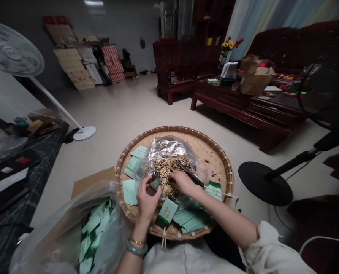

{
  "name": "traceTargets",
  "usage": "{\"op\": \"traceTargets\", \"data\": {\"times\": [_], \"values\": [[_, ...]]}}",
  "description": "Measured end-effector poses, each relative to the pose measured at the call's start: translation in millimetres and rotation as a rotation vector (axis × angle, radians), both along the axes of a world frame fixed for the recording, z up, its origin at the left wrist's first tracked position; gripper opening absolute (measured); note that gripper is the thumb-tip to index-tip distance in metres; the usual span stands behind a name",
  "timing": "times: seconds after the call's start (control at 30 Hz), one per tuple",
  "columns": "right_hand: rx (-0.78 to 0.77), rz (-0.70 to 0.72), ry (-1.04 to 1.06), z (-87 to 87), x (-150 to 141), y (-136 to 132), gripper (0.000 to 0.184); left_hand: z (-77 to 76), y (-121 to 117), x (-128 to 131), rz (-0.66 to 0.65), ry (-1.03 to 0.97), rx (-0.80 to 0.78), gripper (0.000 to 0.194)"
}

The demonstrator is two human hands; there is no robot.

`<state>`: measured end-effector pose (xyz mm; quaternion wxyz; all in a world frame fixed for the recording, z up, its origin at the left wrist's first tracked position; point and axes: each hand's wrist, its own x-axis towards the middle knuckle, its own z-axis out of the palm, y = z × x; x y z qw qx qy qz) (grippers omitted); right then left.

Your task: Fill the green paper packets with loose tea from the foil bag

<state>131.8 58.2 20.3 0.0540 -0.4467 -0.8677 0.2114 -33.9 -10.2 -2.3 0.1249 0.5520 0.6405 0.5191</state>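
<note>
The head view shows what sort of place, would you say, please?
Probably a living room in a home: a dark wooden sofa, a low table in front of it and a bunch of flowers suggest so.

White fan (11,51) cropped at left; packet print (167,210) illegibly small

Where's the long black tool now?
In the head view, the long black tool lies right of centre in the woven tray, just beyond the right hand, partly over dried pieces.
</note>
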Motion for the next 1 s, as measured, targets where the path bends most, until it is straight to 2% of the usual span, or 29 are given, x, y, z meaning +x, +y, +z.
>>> {"op": "traceTargets", "data": {"times": [0.13, 0.23, 0.43, 0.53, 0.7, 0.83, 1.0], "values": [[0.026, 0.001, 0.006, -4.8, 0, 2, 0.026, -1.6, 0, 3, -0.017, -0.011, -0.018, 0.04], [0.031, -0.011, 0.023, -9.5, -1, 3, 0.021, -1.5, 0, 5, -0.027, -0.021, -0.028, 0.04], [0.005, -0.071, 0.21, -5.4, 6, 13, 0.017, 1.7, 0, 6, -0.045, 0.036, -0.016, 0.039], [-0.001, -0.144, 0.42, 9.7, 15, 17, 0.016, 3.2, 1, 7, -0.051, 0.108, 0.006, 0.039], [-0.03, -0.162, 0.701, 52.7, 21, 13, 0.014, 5.2, 4, 15, -0.085, 0.215, 0.045, 0.04], [0.01, -0.07, 0.684, 80.4, 12, 2, 0.012, 7.1, 7, 21, -0.087, 0.245, 0.071, 0.04], [0.03, -0.033, 0.623, 87.1, 3, -7, 0.013, 6.1, 7, 21, -0.082, 0.236, 0.054, 0.043]]}}
